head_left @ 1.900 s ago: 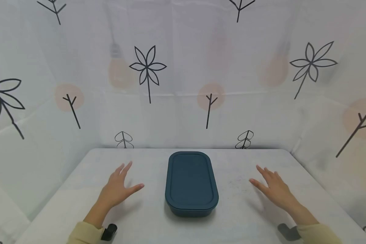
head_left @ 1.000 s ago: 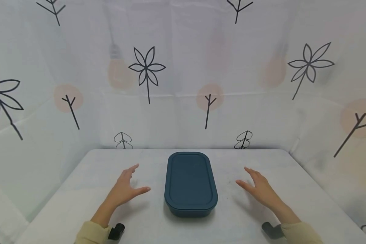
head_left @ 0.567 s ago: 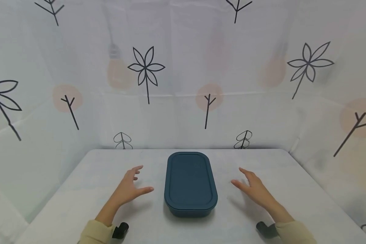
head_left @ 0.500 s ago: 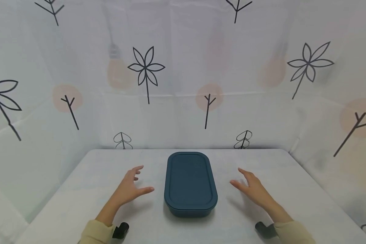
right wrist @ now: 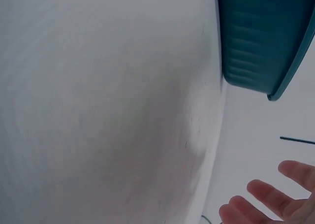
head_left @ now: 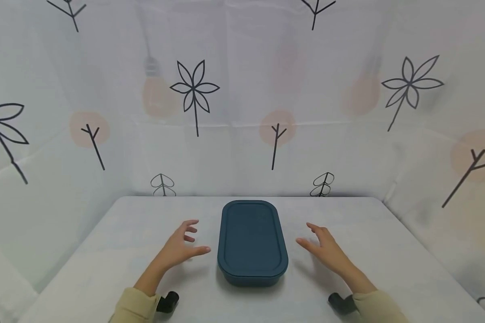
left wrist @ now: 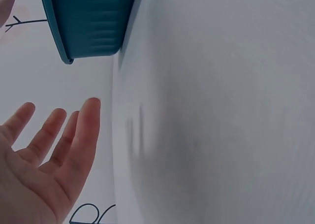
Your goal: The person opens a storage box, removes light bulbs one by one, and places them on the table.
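A dark teal lidded box (head_left: 253,240), rectangular with rounded corners, sits on the white table, its long side pointing away from me. Its lid is on, so the inside is hidden. To its left my left hand (head_left: 179,246) hovers above the table, fingers spread and thumb pointing at the box. My right hand (head_left: 325,249) mirrors it on the other side, a somewhat wider gap away. Neither hand touches the box. The left wrist view shows the ribbed side wall of the box (left wrist: 91,22) beyond the spread fingers; the right wrist view shows the opposite wall (right wrist: 261,37).
The white table (head_left: 145,224) ends at a back edge just behind the box. A white curtain (head_left: 242,157) printed with dark flowers and twigs hangs around the back and sides. Black wrist devices (head_left: 167,302) sit at the yellow cuffs.
Both hands have moved inward toward the box, the left one rightward and the right one leftward. The left fingers have bent inward a little. The box has stayed in place.
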{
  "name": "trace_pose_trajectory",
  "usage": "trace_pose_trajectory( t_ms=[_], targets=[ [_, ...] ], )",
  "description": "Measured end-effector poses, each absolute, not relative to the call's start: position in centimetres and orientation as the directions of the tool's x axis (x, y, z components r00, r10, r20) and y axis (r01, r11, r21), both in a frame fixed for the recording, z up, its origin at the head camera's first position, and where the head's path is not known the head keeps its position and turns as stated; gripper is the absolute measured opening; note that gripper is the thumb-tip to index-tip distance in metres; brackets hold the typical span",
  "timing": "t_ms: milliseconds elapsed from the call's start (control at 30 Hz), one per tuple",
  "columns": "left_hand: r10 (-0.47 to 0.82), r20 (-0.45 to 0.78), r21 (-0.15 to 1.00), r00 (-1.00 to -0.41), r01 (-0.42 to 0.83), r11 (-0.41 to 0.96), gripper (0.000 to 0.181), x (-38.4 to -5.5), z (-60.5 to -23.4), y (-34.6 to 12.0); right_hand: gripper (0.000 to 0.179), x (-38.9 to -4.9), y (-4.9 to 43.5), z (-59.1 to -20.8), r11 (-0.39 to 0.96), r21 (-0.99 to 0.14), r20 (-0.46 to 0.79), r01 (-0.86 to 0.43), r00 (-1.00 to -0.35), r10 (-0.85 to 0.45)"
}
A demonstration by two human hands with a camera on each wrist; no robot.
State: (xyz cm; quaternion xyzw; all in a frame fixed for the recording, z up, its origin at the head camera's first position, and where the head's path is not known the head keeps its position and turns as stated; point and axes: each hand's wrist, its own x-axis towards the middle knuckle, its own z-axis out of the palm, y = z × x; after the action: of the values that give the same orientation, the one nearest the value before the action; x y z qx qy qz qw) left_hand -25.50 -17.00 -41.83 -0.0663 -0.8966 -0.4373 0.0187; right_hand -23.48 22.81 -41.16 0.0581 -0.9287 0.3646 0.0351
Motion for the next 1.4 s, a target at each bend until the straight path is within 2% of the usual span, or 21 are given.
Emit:
trace_pose_trajectory(
  t_ms=[567,867,1033,1233,1400],
  targets=[
    [0.219,0.036,0.893,-0.975,0.130,0.430,0.078,-25.7,-41.5,-15.7,0.066,-23.9,20.7,-41.5,0.650,-0.742,0.122,-0.165,-0.986,-0.112],
    [0.342,-0.003,0.948,-0.940,0.105,0.299,0.081,-25.7,-41.6,-15.3,0.061,-24.1,19.7,-41.5,0.594,-0.775,0.147,-0.214,-0.976,-0.160],
    [0.402,-0.009,0.967,-0.916,0.095,0.237,0.080,-25.7,-41.8,-14.8,0.061,-24.0,19.2,-41.4,0.584,-0.787,0.131,-0.200,-0.979,-0.159],
    [0.427,-0.019,0.981,-0.904,0.066,0.184,0.076,-25.7,-41.9,-14.5,0.059,-24.0,18.9,-41.3,0.598,-0.778,0.119,-0.193,-0.980,-0.161],
    [0.424,-0.044,0.989,-0.905,0.021,0.148,0.076,-25.5,-42.0,-14.3,0.055,-24.1,18.8,-41.5,0.549,-0.818,0.090,-0.172,-0.981,-0.173]
  ],
)
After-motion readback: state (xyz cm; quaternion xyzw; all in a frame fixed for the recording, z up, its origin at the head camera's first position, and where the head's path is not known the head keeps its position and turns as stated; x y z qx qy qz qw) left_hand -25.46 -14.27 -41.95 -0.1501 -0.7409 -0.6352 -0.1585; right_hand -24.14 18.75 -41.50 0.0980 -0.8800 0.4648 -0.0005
